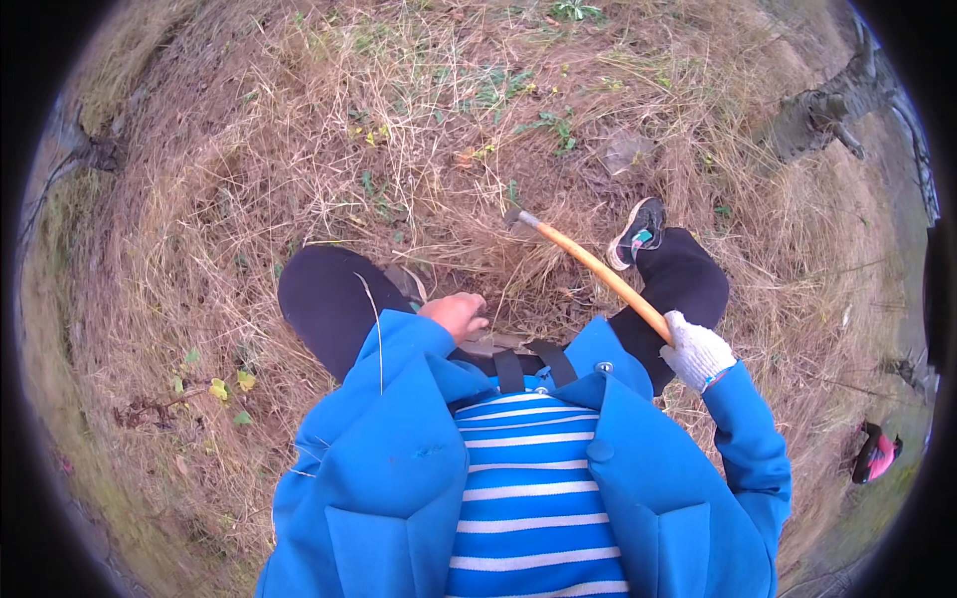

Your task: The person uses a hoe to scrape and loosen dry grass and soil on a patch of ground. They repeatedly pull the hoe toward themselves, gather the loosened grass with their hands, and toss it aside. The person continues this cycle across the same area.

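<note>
My right hand point(697, 351), in a white knitted glove, grips the wooden handle point(605, 276) of a hand tool near its end. The handle slants up and to the left, to a small metal head point(517, 217) low over the dry grass. The head looks like that of a hoe or mattock; its blade is partly lost in the grass. My bare left hand point(457, 318) hangs between my knees with bent fingers, close to my left shoe point(407, 282). Its palm faces away from view, so whether it holds anything is hidden.
Dry grass point(336, 157) covers the ground, with small green plants point(557, 131) ahead. A flat stone point(626, 152) lies beyond my right shoe point(639, 230). Tree trunks point(822, 112) stand at both sides. Another person point(876, 454) is bent over far off at right.
</note>
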The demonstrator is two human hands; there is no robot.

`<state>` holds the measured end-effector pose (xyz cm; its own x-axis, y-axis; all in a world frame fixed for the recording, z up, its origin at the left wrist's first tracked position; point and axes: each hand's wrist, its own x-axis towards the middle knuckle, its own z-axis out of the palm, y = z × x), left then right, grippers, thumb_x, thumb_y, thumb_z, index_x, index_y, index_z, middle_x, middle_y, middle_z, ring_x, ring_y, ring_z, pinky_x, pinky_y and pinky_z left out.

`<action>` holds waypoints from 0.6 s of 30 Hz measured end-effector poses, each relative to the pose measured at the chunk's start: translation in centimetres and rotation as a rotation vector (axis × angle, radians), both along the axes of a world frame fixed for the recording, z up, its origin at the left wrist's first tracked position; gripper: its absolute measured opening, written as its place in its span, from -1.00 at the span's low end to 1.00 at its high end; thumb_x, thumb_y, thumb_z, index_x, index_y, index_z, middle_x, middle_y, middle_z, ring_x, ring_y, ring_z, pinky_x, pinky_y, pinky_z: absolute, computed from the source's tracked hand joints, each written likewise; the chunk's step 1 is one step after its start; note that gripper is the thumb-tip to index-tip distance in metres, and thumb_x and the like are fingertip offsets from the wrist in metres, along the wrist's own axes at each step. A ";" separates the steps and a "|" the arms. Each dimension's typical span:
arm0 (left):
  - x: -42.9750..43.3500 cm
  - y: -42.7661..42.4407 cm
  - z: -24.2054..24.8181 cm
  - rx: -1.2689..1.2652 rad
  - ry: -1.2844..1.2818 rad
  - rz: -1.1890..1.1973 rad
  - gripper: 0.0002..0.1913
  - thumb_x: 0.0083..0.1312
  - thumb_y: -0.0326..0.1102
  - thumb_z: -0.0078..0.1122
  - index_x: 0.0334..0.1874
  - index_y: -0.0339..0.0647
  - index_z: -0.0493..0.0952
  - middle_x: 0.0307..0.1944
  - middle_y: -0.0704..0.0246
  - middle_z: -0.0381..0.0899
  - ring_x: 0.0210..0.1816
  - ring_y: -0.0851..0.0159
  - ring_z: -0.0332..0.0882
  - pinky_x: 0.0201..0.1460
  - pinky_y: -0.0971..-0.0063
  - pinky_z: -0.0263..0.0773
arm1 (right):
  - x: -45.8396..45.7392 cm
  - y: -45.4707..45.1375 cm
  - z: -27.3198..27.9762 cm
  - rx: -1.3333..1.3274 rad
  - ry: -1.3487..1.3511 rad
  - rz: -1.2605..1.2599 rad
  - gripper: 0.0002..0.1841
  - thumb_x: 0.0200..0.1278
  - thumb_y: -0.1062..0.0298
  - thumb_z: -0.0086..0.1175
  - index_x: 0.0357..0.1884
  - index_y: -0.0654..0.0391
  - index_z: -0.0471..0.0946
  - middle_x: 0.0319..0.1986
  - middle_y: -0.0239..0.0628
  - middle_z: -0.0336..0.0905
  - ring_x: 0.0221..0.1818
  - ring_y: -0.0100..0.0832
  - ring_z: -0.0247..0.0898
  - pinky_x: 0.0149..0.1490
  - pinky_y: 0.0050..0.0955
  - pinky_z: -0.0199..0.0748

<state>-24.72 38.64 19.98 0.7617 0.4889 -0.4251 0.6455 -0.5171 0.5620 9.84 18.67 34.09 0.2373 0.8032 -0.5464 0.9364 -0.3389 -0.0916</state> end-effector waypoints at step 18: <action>2.6 24.7 3.3 -0.160 -0.742 0.962 -0.76 0.50 -0.31 0.08 0.08 -0.28 0.55 -0.24 0.35 0.68 -0.33 0.50 0.58 -0.29 0.61 0.51 | -9.9 24.5 -17.9 0.079 0.296 -0.219 -0.64 0.37 0.28 -0.09 0.15 0.10 0.22 -0.35 0.22 0.58 -0.26 0.24 0.57 -0.14 0.14 0.46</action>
<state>-22.17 63.31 23.26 0.2015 0.9681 -0.1488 0.2229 0.1026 0.9694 -0.06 43.17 16.17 0.2496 0.7934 -0.5551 0.7716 -0.5093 -0.3811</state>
